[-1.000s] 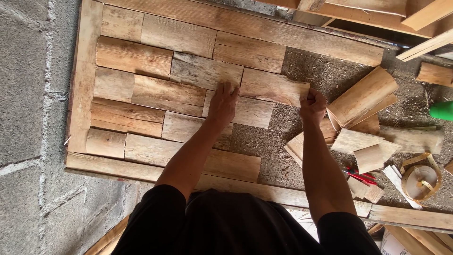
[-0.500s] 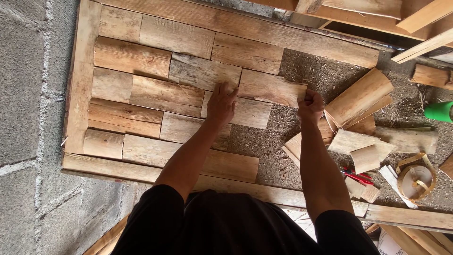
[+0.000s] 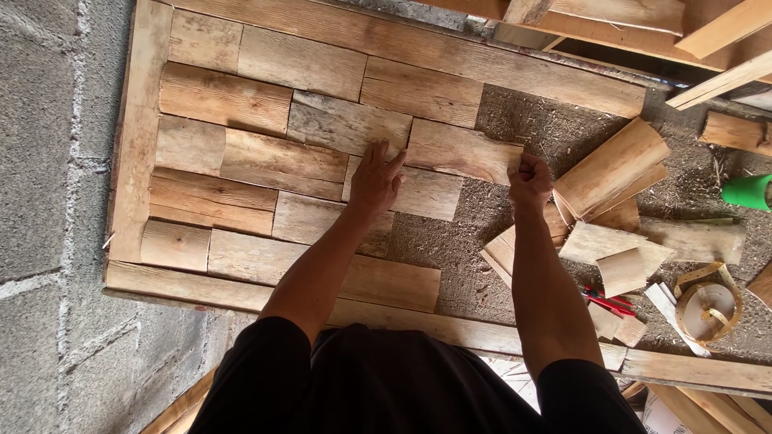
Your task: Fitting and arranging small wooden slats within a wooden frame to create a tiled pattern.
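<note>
- Left hand (image 3: 376, 178): fingers spread flat, palm down, holding nothing; pressing where the left end of a tapered wood piece (image 3: 462, 151) meets its neighbours.
- Right hand (image 3: 528, 178): fingers curled into a near fist at the right end of the same piece; whether they pinch the edge or only butt against it cannot be told.
- Tapered wood piece: lies inside the wooden frame (image 3: 133, 145), third row down, right end hanging over the bare gritty backing (image 3: 531, 120); touches the grey weathered block (image 3: 347, 122) at its left.
- Laid blocks (image 3: 225, 98): fill the left part of the frame in staggered rows.
- Step in hand, by judgement: seating this piece tight against the laid ones.
- Next move, by judgement: calls for a steady leftward push from the right end while the flat hand keeps the joint down and level.
- Loose offcuts (image 3: 611, 165): heaped just right of the right hand.
- Red-handled tool (image 3: 607, 299), tape roll (image 3: 708, 304), green object (image 3: 748, 191): further right, well apart.
</note>
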